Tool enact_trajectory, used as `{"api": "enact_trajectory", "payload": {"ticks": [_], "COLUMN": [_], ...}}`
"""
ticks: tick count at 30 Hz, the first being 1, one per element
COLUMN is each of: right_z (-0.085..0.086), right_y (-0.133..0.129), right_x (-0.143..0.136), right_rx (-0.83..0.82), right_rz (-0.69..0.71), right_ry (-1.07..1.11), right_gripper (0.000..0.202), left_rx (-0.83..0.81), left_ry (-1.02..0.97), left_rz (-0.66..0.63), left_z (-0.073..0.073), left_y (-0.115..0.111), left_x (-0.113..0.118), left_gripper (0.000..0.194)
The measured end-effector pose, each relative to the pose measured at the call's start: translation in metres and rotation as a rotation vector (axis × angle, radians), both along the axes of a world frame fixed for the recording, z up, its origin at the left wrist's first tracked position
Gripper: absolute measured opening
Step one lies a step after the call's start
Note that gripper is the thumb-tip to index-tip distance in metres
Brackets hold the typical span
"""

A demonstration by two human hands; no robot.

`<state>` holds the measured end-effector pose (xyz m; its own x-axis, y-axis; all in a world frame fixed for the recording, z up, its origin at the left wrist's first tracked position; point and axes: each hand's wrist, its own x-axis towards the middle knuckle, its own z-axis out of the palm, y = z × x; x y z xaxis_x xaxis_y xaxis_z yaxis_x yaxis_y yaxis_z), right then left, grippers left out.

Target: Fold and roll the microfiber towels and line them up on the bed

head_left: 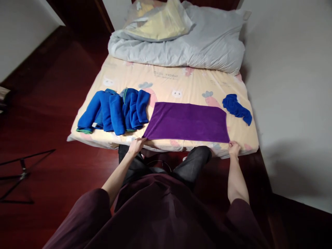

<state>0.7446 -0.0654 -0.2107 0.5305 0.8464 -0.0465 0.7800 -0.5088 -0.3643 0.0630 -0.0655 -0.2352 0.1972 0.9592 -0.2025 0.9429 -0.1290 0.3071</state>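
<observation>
A purple cloth [188, 122] lies spread out on the bed, roughly rectangular, its near edge stretched between my hands. My left hand [137, 145] is closed on the near left corner. At the near right corner, my right hand [233, 148] pinches the cloth. Left of the purple cloth is a group of folded or bunched blue cloths [115, 112] with some green edging. A smaller crumpled blue cloth [237, 108] rests to its right.
The bed [166, 81] has a cream patterned sheet. A grey quilt [212, 38] and a yellow item in clear plastic [163, 26] lie at its far end. Black stand legs [23, 174] are on the floor at left. A wall [293, 86] borders the right side.
</observation>
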Motion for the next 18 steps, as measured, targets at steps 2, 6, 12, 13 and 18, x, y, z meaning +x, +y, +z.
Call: {"api": "enact_trajectory", "payload": {"ticks": [2, 6, 12, 13, 18], "right_z": [-0.001, -0.004, -0.008, -0.009, -0.011], "right_y": [-0.003, -0.007, -0.014, -0.016, -0.028], "right_x": [0.000, 0.000, 0.009, 0.010, 0.002], "right_rx": [-0.004, -0.016, -0.032, -0.030, -0.054], "right_rz": [-0.025, -0.035, -0.044, -0.040, -0.002], "right_ry": [0.024, 0.004, -0.049, -0.047, -0.066], "right_gripper": [0.034, 0.036, 0.041, 0.041, 0.040], "left_rx": [0.013, 0.040, 0.095, 0.113, 0.115], "left_ry": [0.019, 0.082, 0.075, 0.066, 0.053], "left_rz": [-0.004, 0.015, 0.041, 0.059, 0.016], "left_z": [0.000, 0.000, 0.002, 0.002, 0.002], "left_y": [-0.003, -0.002, -0.005, -0.007, -0.014], "left_x": [0.002, 0.003, -0.003, -0.003, -0.006], "left_gripper": [0.051, 0.048, 0.047, 0.046, 0.044]}}
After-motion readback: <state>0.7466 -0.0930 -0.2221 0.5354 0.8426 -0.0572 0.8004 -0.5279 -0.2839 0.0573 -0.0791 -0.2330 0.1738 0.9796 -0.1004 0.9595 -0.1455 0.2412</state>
